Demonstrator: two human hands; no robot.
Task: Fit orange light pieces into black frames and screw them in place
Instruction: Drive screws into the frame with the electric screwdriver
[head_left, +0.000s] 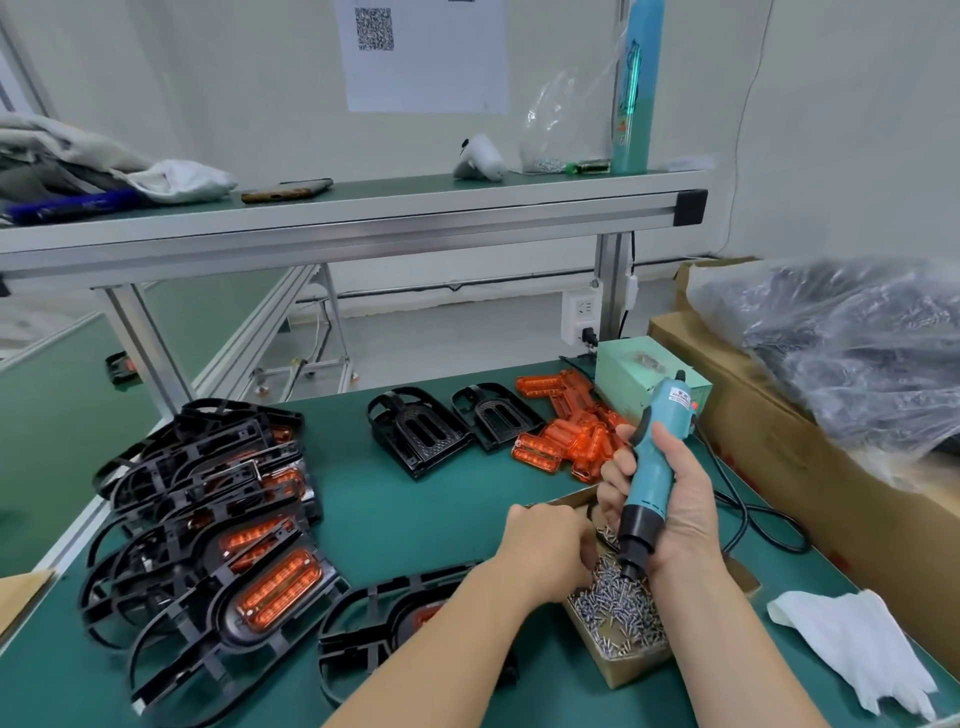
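My right hand (675, 499) grips a teal electric screwdriver (657, 462), held upright with its black tip down in a cardboard box of small silver screws (618, 618). My left hand (550, 551) reaches into the same box with its fingers curled down among the screws; what they hold is hidden. Under my left forearm lies a black frame (379, 623) with an orange light piece in it. Loose orange light pieces (566, 431) are heaped at the back right, beside two empty black frames (415, 431).
A pile of black frames fitted with orange lights (208, 519) fills the left of the green mat. A pale green power box (644, 374) and cardboard cartons with plastic bags (831, 374) stand at the right. A white cloth (857, 649) lies near right. An aluminium shelf (363, 218) spans overhead.
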